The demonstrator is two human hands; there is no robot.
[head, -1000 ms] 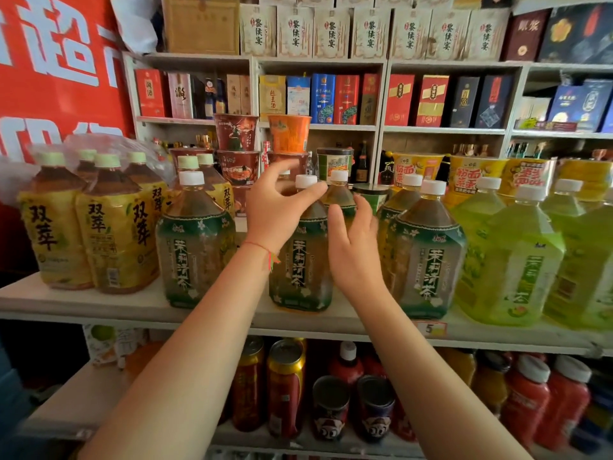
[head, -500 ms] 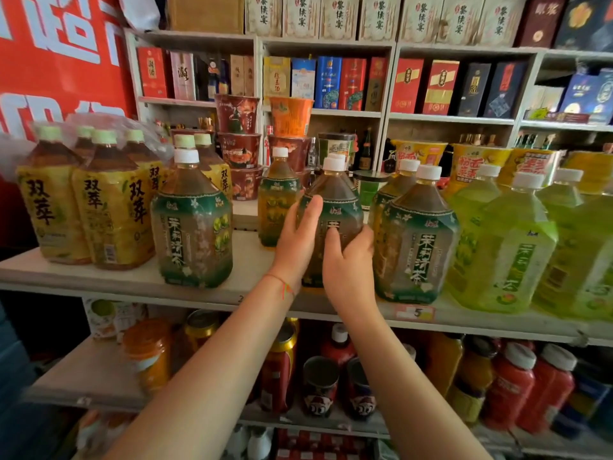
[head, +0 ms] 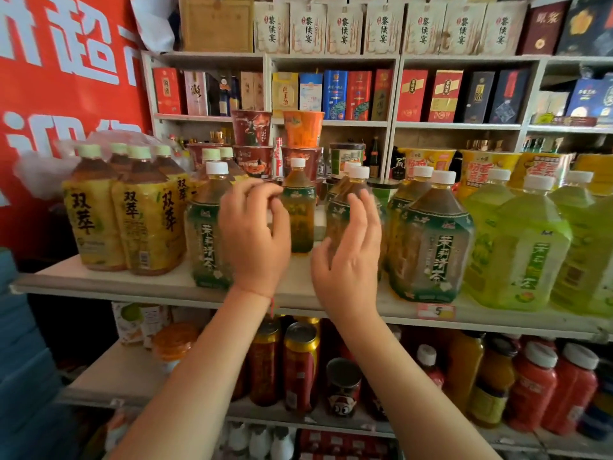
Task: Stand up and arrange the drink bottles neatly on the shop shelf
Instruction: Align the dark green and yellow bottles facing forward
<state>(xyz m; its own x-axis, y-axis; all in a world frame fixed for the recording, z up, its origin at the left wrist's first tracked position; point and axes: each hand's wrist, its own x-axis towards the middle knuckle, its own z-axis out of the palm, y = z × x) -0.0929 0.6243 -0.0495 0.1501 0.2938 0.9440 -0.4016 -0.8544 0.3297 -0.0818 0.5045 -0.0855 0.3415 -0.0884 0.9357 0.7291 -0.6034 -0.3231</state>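
Observation:
Several green-label tea bottles with white caps stand upright on the pale shelf (head: 99, 280). One is at the front left (head: 204, 234), a smaller one further back (head: 300, 207), one in the middle (head: 345, 197), and a large one at the front right (head: 431, 244). My left hand (head: 255, 237) hovers with loosely curled fingers between the front-left bottle and the back bottle, holding nothing. In front of the middle bottle, my right hand (head: 348, 260) is open with fingers spread and does not grip it.
A shrink-wrapped pack of yellow-label tea bottles (head: 146, 220) stands at the left, pale green bottles (head: 524, 247) at the right. Stacked noodle cups (head: 252, 134) sit behind. Cans (head: 300, 366) and red bottles (head: 534, 386) fill the lower shelf. Boxes line the back wall.
Both hands pushed the middle green-label bottle back from the shelf's front edge, then let go and drew back towards me.

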